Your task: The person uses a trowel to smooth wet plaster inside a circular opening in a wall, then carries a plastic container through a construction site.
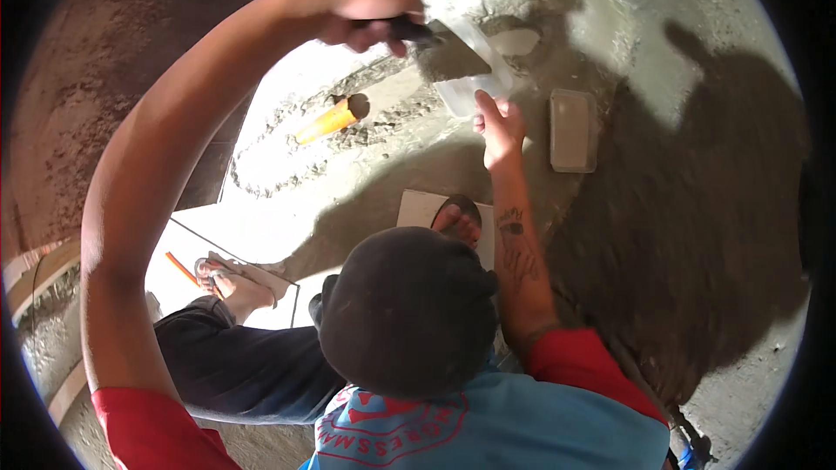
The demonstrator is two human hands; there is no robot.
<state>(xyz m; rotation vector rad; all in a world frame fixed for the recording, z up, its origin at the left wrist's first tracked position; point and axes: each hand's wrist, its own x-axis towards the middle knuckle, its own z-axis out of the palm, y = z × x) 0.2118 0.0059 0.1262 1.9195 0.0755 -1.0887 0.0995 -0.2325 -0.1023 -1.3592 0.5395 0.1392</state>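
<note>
A grey floor fills the far area, rough with crumbs of mortar along its left part. Nearest is the blue shirt with red sleeves, then a dark cap. Pale tiles lie at the left, under one sandalled foot; the other foot rests on a separate tile.

The left hand, slightly blurred, has its fingers curled closed round the black handle of a trowel. The blade points right, away from those fingers, and lies over a clear tub; whether it touches the tub, I cannot tell. The right hand grips the tub's near end, thumb uppermost, its other fingers partly hidden; the blade is just beyond that thumb.

A second tub, with pale contents, sits right of the right hand. An orange tube lies left of the held tub, well apart from the fingers.
</note>
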